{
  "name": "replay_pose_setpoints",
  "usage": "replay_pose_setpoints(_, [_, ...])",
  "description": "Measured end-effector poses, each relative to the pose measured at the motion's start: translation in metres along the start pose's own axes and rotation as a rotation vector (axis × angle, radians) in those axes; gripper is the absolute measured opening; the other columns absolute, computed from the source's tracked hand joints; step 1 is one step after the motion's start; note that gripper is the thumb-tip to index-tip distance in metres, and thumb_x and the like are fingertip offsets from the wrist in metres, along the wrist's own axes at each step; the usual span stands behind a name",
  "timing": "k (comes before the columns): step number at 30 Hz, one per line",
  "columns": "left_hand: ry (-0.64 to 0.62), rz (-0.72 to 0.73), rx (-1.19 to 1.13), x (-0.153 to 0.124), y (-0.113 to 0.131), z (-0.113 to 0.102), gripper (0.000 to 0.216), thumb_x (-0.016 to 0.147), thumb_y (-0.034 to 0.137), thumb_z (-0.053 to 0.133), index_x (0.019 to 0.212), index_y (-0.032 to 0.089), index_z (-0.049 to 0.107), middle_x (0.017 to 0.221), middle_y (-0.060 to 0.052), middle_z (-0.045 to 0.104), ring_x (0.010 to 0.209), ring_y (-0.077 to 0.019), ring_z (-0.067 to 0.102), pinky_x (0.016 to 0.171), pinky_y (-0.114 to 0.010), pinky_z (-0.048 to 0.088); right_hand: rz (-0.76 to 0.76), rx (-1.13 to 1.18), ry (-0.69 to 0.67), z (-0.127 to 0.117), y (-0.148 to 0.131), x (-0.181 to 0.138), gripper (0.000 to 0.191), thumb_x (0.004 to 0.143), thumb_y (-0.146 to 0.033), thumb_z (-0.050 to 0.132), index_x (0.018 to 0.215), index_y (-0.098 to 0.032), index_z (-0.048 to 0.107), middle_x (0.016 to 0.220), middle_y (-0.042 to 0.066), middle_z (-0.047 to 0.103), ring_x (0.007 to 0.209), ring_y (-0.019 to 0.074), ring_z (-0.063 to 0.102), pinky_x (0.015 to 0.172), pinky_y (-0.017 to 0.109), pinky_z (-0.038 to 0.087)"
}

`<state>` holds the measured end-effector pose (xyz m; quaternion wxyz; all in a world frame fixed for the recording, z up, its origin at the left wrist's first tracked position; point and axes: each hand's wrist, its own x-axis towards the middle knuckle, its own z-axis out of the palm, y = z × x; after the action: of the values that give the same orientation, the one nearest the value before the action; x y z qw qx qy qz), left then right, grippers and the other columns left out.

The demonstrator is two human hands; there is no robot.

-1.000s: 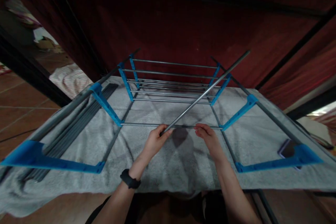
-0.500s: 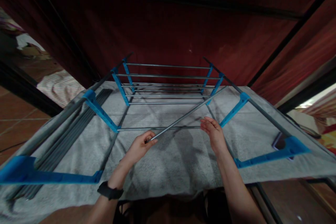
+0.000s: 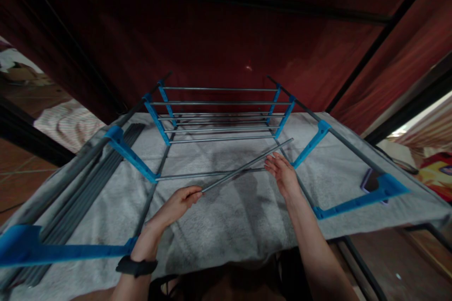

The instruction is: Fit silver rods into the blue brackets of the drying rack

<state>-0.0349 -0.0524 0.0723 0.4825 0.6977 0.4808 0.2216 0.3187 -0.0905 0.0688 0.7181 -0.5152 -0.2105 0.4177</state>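
Note:
My left hand is closed around the near end of a loose grey metal rod. The rod slants up and away to the right over a rack frame, its far end free. Beside that far part, my right hand has its fingers apart, very near the rod; whether they touch it I cannot tell. The frame has grey side tubes joined by blue plastic brackets. Several crossbars span its back section, and a single crossbar lies lower, behind the held rod.
A bundle of grey rods lies along the left side on the grey cloth. A phone rests near the right front bracket. Behind stands a dark red panel with black bars.
The rod's far end has swung lower and toward me. My left hand has shifted slightly left, and my right hand has come closer to the rod. The view has moved a little.

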Motion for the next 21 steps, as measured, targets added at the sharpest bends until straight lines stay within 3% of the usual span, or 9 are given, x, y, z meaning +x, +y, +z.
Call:
replay_pose_setpoints(6, [-0.074, -0.086, -0.084, -0.005, -0.011, -0.004, 0.051, 0.073, 0.059, 0.069, 0.102, 0.018, 0.075, 0.067, -0.002, 0.064, 0.062, -0.0181, 0.054, 0.059, -0.03, 0.045, 0.019, 0.013, -0.008, 0.001, 0.001, -0.001, 0.039, 0.068, -0.042, 0.083, 0.097, -0.025, 0.063, 0.096, 0.003, 0.075, 0.081, 0.0182, 0.071, 0.082, 0.036, 0.06])
replay_pose_setpoints(10, [-0.141, -0.09, -0.127, -0.007, -0.009, -0.003, 0.047, 0.074, 0.059, 0.068, 0.095, 0.018, 0.074, 0.066, -0.002, 0.063, 0.061, -0.0172, 0.053, 0.059, -0.029, 0.044, 0.02, 0.033, -0.025, 0.001, 0.0, -0.003, 0.031, 0.071, -0.04, 0.082, 0.094, -0.024, 0.068, 0.092, 0.004, 0.075, 0.084, 0.0188, 0.071, 0.085, 0.036, 0.061])
replay_pose_setpoints(17, [-0.079, -0.005, -0.064, 0.0, -0.013, 0.0, 0.039, 0.07, 0.047, 0.074, 0.097, 0.019, 0.072, 0.088, -0.004, 0.071, 0.083, -0.0223, 0.063, 0.076, -0.032, 0.05, 0.036, 0.059, -0.01, -0.007, 0.005, -0.002, 0.024, 0.071, -0.034, 0.084, 0.084, -0.023, 0.068, 0.088, 0.004, 0.074, 0.086, 0.0196, 0.072, 0.085, 0.037, 0.063])
replay_pose_setpoints(21, [-0.062, 0.055, 0.117, 0.007, -0.017, 0.002, 0.024, 0.076, 0.041, 0.067, 0.087, 0.021, 0.072, 0.083, -0.002, 0.071, 0.082, -0.0224, 0.063, 0.075, -0.031, 0.049, 0.039, 0.06, -0.019, -0.01, 0.007, -0.003, 0.022, 0.071, -0.032, 0.085, 0.079, -0.023, 0.066, 0.088, 0.003, 0.074, 0.089, 0.0205, 0.072, 0.086, 0.037, 0.063])
